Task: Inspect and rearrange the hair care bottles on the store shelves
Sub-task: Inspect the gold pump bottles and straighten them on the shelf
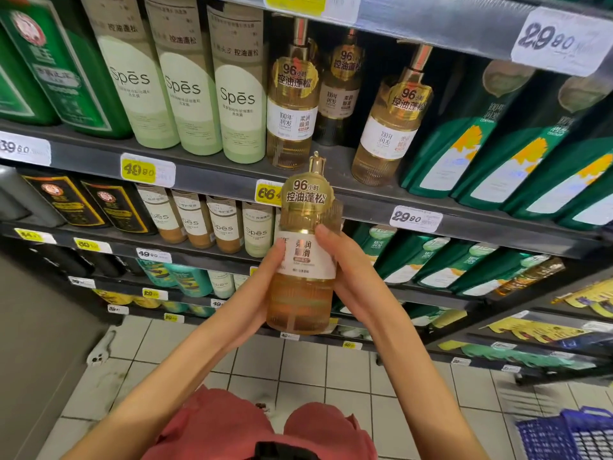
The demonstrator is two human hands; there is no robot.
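Left grip (262, 287) and right grip (351, 280) both hold one amber bottle (300, 300), one on each side. The thumbs lie on the front at its white label, and the other fingers are hidden behind it. This bottle is upright in the air: long axis vertical, gold pump top pointing up, base down, label facing the camera.

It is off the shelf (215, 172), out in front of that shelf's front edge. Its shoulder overlaps a yellow price tag (266, 193) fixed on the edge.

On the shelf behind, three like bottles (292, 94) stand upright near the middle. Two are at the front edge with a gap between them, and one is set further back in that gap. The held bottle is just below the gap.

Left of them stands a row of pale green Spes bottles (237, 94). Right of them, dark green bottles (464, 151) run in a row toward the shelf's right end. Lower shelves carry more bottles.

Below is a tiled floor (298, 360), with a blue basket (570, 436) at the lower right.
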